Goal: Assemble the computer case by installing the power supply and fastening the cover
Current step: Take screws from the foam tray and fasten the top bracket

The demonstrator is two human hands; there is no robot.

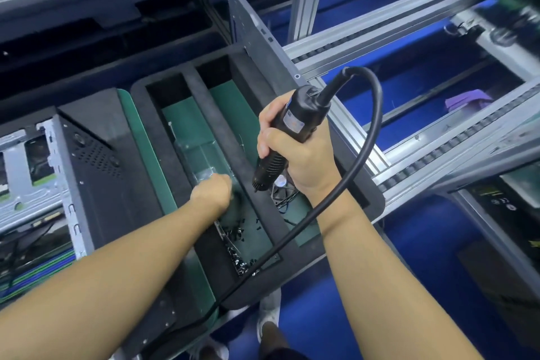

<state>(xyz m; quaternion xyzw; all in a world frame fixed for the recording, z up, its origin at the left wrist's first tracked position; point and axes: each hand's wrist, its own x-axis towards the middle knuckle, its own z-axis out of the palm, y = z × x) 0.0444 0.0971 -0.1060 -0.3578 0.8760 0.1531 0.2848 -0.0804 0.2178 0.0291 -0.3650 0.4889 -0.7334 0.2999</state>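
Green bench mat, black foam tray [210, 117] on it. Right hand [304, 161] clamps the electric screwdriver [292, 123], bit down, over the tray divider. Left hand [211, 191] is down in the compartment near the screws [239, 259]; grip unreadable. Computer case [90, 161] sits just left.

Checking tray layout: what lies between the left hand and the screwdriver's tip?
A black foam divider, seen in the head view, separates the left hand from the screwdriver gripped by the right hand.
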